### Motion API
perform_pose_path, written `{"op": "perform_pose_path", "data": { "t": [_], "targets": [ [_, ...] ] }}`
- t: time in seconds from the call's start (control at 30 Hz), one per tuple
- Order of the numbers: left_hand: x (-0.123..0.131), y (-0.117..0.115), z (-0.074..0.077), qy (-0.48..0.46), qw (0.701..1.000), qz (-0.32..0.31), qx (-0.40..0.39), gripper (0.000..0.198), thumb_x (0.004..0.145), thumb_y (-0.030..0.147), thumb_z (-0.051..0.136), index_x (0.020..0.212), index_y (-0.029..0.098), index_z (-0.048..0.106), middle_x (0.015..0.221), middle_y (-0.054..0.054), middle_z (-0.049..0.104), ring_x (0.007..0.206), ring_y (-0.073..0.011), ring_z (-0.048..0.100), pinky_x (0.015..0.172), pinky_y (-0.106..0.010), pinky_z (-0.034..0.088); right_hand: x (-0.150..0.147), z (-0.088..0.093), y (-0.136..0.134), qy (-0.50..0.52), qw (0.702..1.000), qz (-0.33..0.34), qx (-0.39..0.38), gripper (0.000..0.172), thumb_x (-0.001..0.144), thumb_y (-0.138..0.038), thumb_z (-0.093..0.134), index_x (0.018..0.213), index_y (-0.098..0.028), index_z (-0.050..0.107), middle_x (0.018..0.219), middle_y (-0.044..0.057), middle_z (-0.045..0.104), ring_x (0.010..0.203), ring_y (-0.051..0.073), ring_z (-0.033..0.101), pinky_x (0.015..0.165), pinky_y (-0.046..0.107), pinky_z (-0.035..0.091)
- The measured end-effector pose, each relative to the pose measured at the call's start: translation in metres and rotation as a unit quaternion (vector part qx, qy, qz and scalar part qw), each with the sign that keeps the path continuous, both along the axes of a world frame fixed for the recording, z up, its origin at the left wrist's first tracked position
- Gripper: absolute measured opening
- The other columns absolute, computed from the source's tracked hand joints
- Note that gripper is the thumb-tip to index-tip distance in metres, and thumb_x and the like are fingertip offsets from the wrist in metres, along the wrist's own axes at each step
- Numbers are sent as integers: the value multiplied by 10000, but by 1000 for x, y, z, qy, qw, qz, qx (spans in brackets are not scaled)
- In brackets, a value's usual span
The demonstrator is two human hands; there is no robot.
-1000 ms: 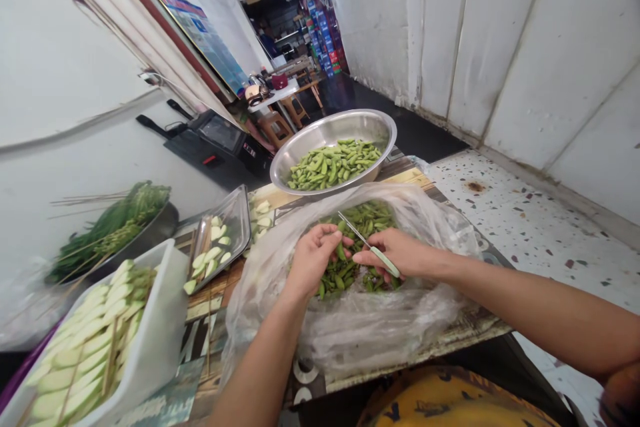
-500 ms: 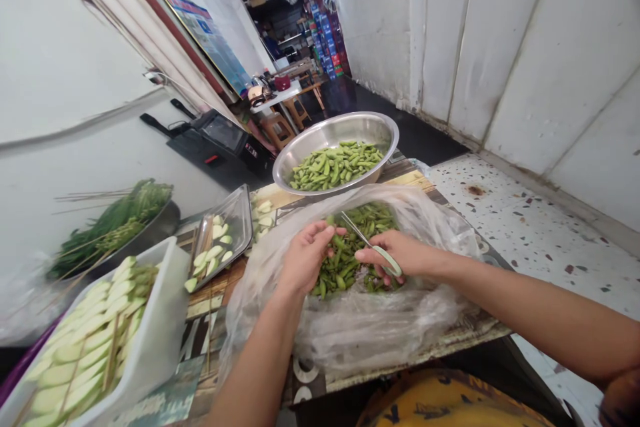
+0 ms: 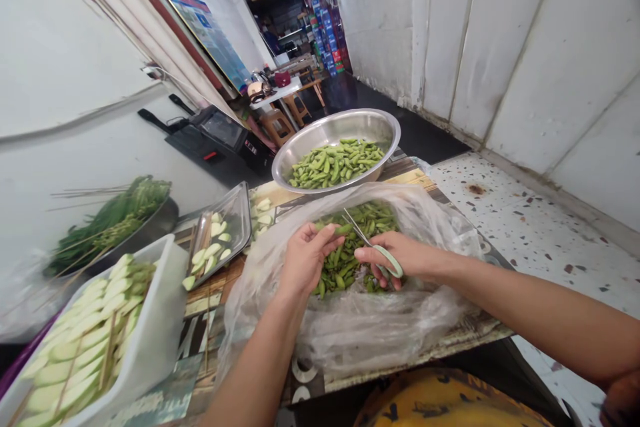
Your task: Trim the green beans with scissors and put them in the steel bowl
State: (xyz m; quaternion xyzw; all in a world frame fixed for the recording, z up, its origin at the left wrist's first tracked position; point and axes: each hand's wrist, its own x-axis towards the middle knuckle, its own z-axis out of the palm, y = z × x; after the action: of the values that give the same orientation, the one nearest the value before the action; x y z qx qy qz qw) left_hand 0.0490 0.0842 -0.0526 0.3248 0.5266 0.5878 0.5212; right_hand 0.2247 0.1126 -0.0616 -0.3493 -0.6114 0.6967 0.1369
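Between the thumb and fingers of my left hand (image 3: 307, 257) is a green edamame pod (image 3: 341, 229), its end pointing towards the scissors. My right hand (image 3: 393, 257) grips scissors (image 3: 386, 259) with pale green handles, their blades slanting up and left, close to the pod. Both hands are over a clear plastic bag (image 3: 360, 333) spread open on the table. Inside it lies a heap of edamame pods (image 3: 345, 273), partly covered by my hands. Just beyond the bag, a wide steel basin (image 3: 387, 137) holds more green pods (image 3: 335, 163).
Left of the bag stands a white tub (image 3: 167, 300) of sliced pale green vegetable with wooden skewers. Behind it are a metal tray (image 3: 243, 213) with more slices and a bowl (image 3: 167, 220) of leafy greens. The patterned table (image 3: 200, 360) ends before my lap.
My left hand has turned slightly, and a pod now shows clearly between its fingers near the blades. The right hand with the scissors stays almost in place.
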Motion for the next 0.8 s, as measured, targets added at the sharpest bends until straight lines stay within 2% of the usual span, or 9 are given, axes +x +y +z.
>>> {"op": "perform_pose_path", "data": {
  "t": [0.2,0.33,0.4,0.47,0.53,0.63,0.7,0.8],
  "targets": [
    [-1,-2,1,11,999,-26,-18,333,639,247,722,630,154,402,784,-52,687,737,-159,659,735,-319,507,3,-3,-2,-31,998,-1,49,473,714,-595,586,597,-147,489,412,-41,476,331,69,449,296,160,304],
    [-6,1,4,14,1000,-18,-18,243,636,227,676,711,162,454,791,-45,678,748,-163,651,720,-312,497,2,-10,1,-33,999,-19,39,457,708,-575,607,596,-143,508,388,-50,466,318,62,435,305,160,312],
    [-10,3,5,34,999,-6,-11,193,635,208,612,782,167,494,724,-11,647,656,-137,623,636,-267,474,2,-11,4,-35,998,-28,35,442,718,-565,604,628,-139,530,396,-46,480,319,63,440,291,157,296],
    [-15,3,6,114,993,1,-15,184,636,205,539,817,175,532,582,36,560,509,-107,530,511,-223,388,2,-10,7,-33,998,-44,34,424,735,-551,595,670,-134,550,420,-41,497,333,66,463,283,151,285],
    [-19,3,5,275,961,4,-21,182,633,227,534,805,189,580,499,56,478,444,-102,432,461,-221,291,2,-8,9,-27,998,-53,32,410,751,-538,587,704,-132,562,434,-41,502,344,69,480,282,147,289],
    [-21,2,-3,499,866,-14,-28,122,606,298,634,689,209,625,480,38,486,460,-124,403,488,-243,238,3,-6,9,-30,998,-47,26,406,756,-533,585,711,-130,562,425,-42,497,337,69,472,278,147,285],
    [-22,2,-10,548,835,-39,-29,132,580,326,680,586,213,611,469,21,497,466,-136,398,506,-251,217,3,-6,9,-30,998,-42,26,413,733,-539,607,705,-130,557,427,-41,499,337,71,474,276,150,282],
    [-23,4,-19,553,830,-73,-29,141,570,320,698,528,216,611,490,-2,538,483,-148,412,521,-252,213,3,-8,9,-28,999,-28,32,426,704,-552,627,695,-135,544,451,-39,512,347,74,488,273,151,282]
  ]
}}
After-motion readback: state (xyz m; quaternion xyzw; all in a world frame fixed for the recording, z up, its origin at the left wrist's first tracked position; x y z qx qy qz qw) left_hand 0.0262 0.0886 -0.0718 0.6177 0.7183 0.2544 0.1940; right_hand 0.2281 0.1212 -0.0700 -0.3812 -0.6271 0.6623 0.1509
